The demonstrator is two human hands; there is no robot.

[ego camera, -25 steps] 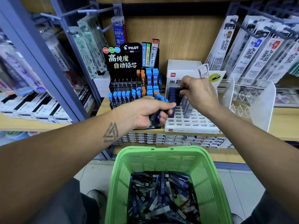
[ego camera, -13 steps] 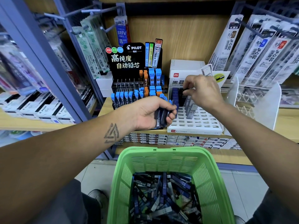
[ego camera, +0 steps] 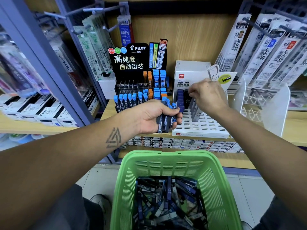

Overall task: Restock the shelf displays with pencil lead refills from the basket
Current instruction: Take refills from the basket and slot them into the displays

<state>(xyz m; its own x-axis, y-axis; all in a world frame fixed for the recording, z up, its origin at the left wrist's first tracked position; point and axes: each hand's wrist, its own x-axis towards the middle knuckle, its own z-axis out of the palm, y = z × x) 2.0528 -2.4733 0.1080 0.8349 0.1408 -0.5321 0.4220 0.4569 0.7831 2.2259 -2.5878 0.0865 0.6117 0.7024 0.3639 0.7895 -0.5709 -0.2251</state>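
the left hand [ego camera: 154, 116] is curled round a bundle of refills [ego camera: 167, 118], slim dark cases with blue caps, held over the front edge of the shelf [ego camera: 295, 123] between the black display [ego camera: 141, 90] and the white tray [ego camera: 199, 125]. the right hand [ego camera: 207, 95] is over the back rows of the tray, fingers bent downward at the standing cases there; whether it pinches one cannot be told, as the fingertips are hidden behind the hand.

stock location: most refills lie loose and crossed in the green basket [ego camera: 219, 188] below the shelf edge. some stand in the tray's rear slots by the left back corner; the front rows of slots are open. the black display, left of the tray, carries blue and orange capped cases.

handling judgement: the cases look light, rigid and smooth plastic, so a bundle is likely to slip or fan out if the grip slackens. the leads inside are probably brittle; dropping should be avoided. best hold appears to be a pinch on the two flat sides near the cap, leaving the lower end free to enter a slot upright. slots look narrow, so one case at a time seems prudent.

risk: a tilted case may knock its neighbours over.
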